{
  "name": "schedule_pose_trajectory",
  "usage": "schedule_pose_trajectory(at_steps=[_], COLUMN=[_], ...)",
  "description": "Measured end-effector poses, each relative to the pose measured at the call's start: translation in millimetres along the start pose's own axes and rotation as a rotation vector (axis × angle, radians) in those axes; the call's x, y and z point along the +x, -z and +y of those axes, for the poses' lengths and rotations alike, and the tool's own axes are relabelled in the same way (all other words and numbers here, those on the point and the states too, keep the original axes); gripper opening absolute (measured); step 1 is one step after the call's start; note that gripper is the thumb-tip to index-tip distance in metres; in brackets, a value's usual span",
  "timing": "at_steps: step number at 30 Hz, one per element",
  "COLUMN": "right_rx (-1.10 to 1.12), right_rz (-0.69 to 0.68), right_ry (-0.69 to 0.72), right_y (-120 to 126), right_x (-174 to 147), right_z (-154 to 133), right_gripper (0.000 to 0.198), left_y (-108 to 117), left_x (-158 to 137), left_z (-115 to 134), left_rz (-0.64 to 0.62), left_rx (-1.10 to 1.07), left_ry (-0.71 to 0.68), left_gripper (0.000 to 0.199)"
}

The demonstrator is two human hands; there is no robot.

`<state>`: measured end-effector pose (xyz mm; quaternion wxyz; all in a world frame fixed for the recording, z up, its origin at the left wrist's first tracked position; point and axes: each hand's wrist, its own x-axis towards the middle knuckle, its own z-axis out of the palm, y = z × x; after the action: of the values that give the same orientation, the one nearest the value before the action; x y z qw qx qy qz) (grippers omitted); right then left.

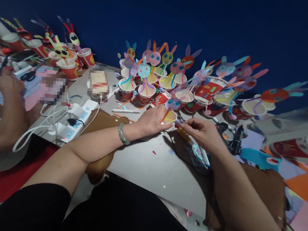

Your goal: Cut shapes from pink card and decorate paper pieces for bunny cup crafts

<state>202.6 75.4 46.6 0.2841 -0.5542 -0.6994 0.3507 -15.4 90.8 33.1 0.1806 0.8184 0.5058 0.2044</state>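
Observation:
My left hand [153, 121], with a bangle on its wrist, is wrapped around a small paper cup [170, 117] on the table. A bluish-purple paper animal head [173, 103] on an orange strip rises from that cup. My right hand [202, 132] is just right of the cup, thumb and fingers pinched together. Something small and purplish shows at its fingertips against the cup's side, too small to name. Behind both hands stand several decorated paper cups [146, 93] with long-eared paper heads. A white marker [204, 156] lies below my right hand.
A white power strip [80, 121] with tangled cables lies left. Further left are a co-worker's hand [7, 81], scissors [28, 76] and red cups [67, 69]. At right lie a black glue gun [237, 140], coloured paper [303, 182] and stacked cups [299, 145]. A blue wall [162, 15] stands behind.

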Motion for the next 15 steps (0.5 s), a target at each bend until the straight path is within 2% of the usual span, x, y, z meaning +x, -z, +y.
schedule_pose_trajectory(at_steps=[3,6,9,15], right_rx=[-0.137,-0.296,-0.492,-0.836], right_rz=[-0.244,-0.494,-0.561,-0.638], right_ry=[0.087,0.185,0.226,0.156], right_y=[10,3,-12,-22], right_x=[-6,-13,-18,-22], right_z=[0,-1,-5,-20], right_gripper=[0.025,0.008,0.013,0.013], left_y=[0,-1,-1,4], left_x=[0,-2,-3,-2], left_z=[-1,-1,-2,-1], left_rz=[0.017,0.032,0.036,0.037], left_rx=[0.0,-0.025,-0.026,-0.019], left_ry=[-0.002,-0.022,-0.019,0.02], left_gripper=[0.052,0.065,0.071,0.078])
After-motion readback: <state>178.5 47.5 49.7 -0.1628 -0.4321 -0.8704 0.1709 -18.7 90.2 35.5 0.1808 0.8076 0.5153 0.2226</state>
